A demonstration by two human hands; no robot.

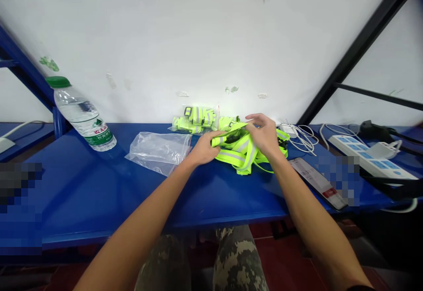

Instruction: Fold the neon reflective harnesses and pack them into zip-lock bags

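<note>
Where the vest [239,156] lies, white cables [304,139] sit beside.

Both bare forearms [142,211] are extended forward and angled inward. The left hand [204,148] is held low and curled, while the right hand [263,135] is arched just beside it, with its fingers [256,118] spread.
</note>
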